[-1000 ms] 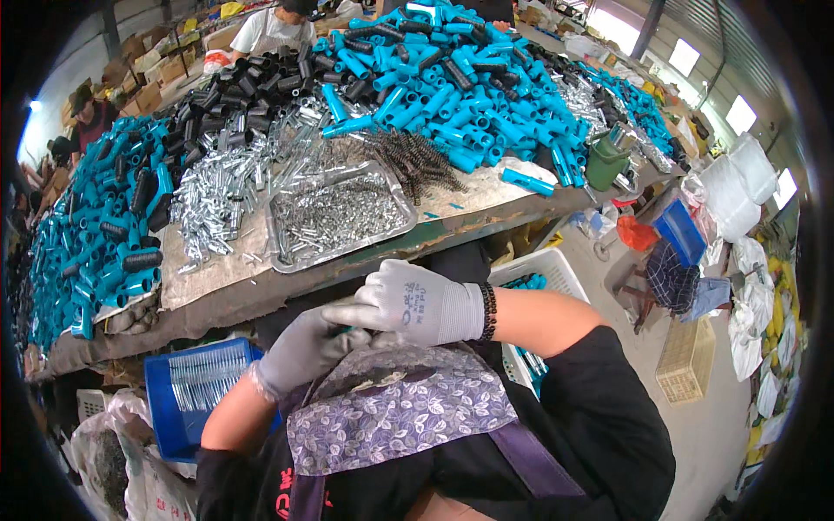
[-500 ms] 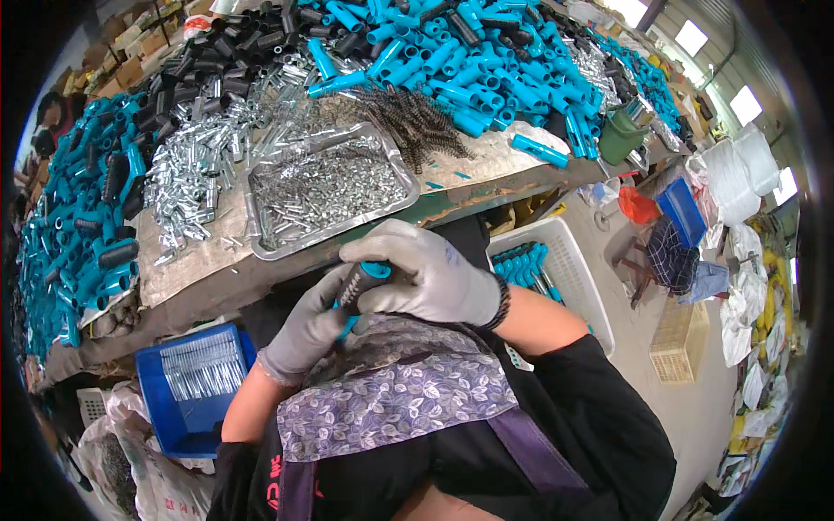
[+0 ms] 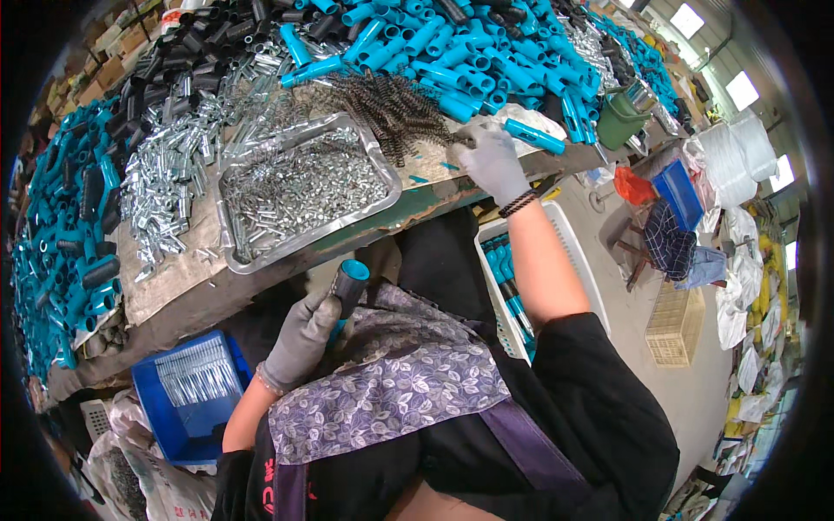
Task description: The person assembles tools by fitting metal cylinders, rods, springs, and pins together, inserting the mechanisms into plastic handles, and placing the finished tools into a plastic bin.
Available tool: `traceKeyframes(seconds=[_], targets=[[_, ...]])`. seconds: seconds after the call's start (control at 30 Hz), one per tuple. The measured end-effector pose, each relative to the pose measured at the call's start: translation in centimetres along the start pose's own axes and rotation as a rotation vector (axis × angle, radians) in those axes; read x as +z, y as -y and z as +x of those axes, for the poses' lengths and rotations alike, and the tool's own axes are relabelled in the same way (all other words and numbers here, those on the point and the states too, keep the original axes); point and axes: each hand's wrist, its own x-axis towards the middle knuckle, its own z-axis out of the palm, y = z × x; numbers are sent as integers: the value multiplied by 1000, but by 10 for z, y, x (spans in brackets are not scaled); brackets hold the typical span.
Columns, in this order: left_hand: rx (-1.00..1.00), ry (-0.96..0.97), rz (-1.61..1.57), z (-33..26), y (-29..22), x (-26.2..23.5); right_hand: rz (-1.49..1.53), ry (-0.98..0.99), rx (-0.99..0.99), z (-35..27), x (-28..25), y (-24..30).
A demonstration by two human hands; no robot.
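Head view, left: your left hand (image 3: 304, 340) wraps its fingers around the black-and-teal tubular handle (image 3: 349, 288), near your floral apron (image 3: 391, 408).
Right: your right hand (image 3: 493, 161) reaches the coil springs (image 3: 395, 113) on the bench (image 3: 443, 200); I cannot tell whether its fingers pinch one.
Tangle: pulling quickly could drag neighbouring coils off.
Drop: a slack left grip could lose the handle.

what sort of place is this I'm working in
Most likely a factory or assembly workshop: a big heap of blue tubular parts and a metal tray of small silvery pieces sit on the workbench, with dark springs beside the tray.
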Motion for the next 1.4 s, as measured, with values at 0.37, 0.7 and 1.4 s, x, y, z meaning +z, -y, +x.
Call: traceKeyframes(seconds=[0.37,0.7,1.4], targets=[[58,-35,16,10,-2,7,356,-51,323,17,-21,-28],[103,22,64,18,-9,2,967,252,-428,-76,-103,80],[291,-73,462,36,-8,-6,1049,741,-111,-71,-105,108]])
